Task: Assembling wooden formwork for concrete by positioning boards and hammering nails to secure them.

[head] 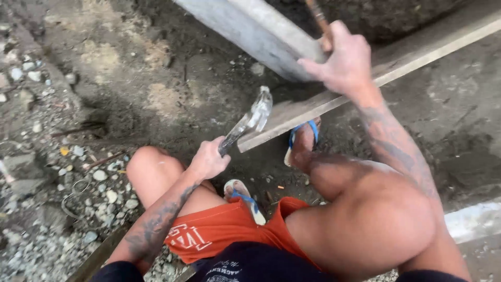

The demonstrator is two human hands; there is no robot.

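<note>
The left hand [207, 159] is closed round a hammer [249, 121] handle, head raised toward one o'clock – just above the plank [396, 62] end. At twelve, the right hand [342, 60] presses a grey board [255, 28], fingers spread – holding nothing.

Left hand [207, 161] with hammer [250, 119] left of plank [417, 52], right hand [342, 60] on plank — foot [302, 142] below it
</note>
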